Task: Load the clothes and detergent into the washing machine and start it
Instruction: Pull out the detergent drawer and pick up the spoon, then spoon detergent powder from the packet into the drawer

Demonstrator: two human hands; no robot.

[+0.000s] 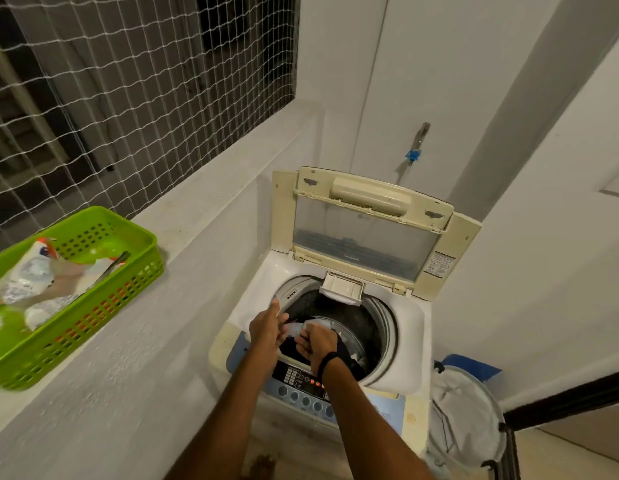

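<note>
A cream top-loading washing machine (410, 344) stands below me with its lid (367, 230) raised and its detergent drawer (342, 288) pulled out. Dark and pale clothes (349, 358) lie in the drum. Both my hands are over the drum's front-left edge. My left hand (265, 329) and my right hand (316, 342) pinch a small pale detergent sachet (297, 329) between them. The control panel (308, 384) beneath my right wrist shows lit orange digits.
On the white ledge at left a green plastic basket (135, 271) holds detergent packets (27, 275). A grey laundry hamper (467, 420) stands to the right of the machine. A tap (419, 143) juts from the wall behind. Netting (128, 98) covers the window opening.
</note>
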